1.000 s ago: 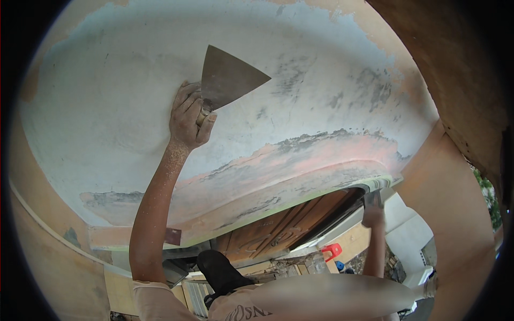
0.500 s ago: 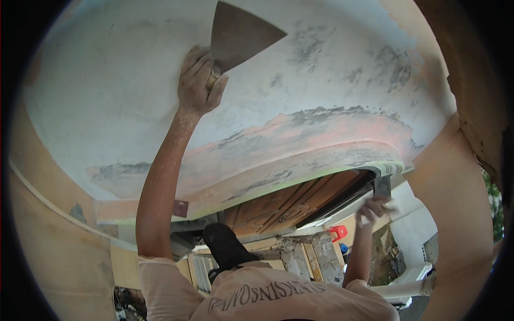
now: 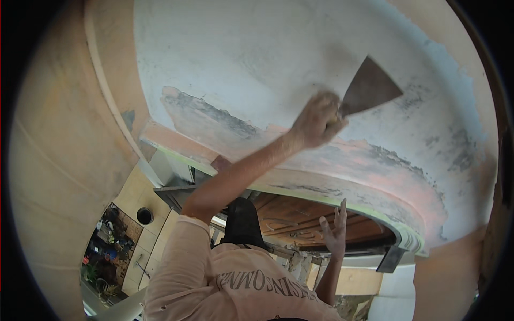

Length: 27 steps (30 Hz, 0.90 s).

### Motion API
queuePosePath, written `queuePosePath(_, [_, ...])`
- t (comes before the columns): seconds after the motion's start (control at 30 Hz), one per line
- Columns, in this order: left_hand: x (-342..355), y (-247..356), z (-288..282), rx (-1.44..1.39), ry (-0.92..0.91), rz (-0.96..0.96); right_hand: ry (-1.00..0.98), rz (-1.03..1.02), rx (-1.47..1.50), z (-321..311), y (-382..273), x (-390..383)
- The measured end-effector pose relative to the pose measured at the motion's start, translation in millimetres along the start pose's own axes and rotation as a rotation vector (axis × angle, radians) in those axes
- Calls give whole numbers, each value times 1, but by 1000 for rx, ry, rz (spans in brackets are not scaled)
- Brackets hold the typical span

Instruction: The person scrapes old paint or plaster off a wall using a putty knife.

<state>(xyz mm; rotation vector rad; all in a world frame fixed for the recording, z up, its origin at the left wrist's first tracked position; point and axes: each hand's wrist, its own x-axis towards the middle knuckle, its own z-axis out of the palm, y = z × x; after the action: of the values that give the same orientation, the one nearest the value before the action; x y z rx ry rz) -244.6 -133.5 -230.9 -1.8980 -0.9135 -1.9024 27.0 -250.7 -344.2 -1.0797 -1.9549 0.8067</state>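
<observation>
My left hand [image 3: 317,120] is raised overhead and shut on the handle of a wide triangular putty knife [image 3: 369,88]. Its dark blade lies flat against the curved ceiling [image 3: 241,59], which is coated in pale grey-white filler. Just below the hand runs a band of bare pinkish plaster [image 3: 375,160] with dark grey smears. My right hand [image 3: 336,231] is lower, in front of the brown wooden panel [image 3: 300,219]. Its fingers are spread and it holds nothing.
A pale green strip [image 3: 321,193] edges the ceiling curve above the wooden panel. A peach wall [image 3: 59,160] fills the left. Far below at the lower left lie floor tiles, a black pot [image 3: 144,215] and clutter [image 3: 104,249]. A dark bracket [image 3: 391,258] hangs at the right.
The view has swung, so my left hand with the knife now sits further right on the ceiling. My right hand has come away from the ledge it reached for and spread its fingers.
</observation>
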Motion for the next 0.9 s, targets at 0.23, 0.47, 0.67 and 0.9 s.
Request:
queuePosePath(0.23, [-127, 69, -30, -327, -382, -598, 194, -10, 147, 22, -4, 6])
queuePosePath(0.47, [-173, 99, -49, -316, -552, -649, 306, -38, 320, 54, -25, 13])
queuePosePath(0.67, [-194, 104, -68, -147, -840, -608, 235, 134, 534, 80, -1, 4])
queuePosePath(0.9, [-193, 98, -82, -253, -492, -834, 201, 203, 535, 79, -17, 6])
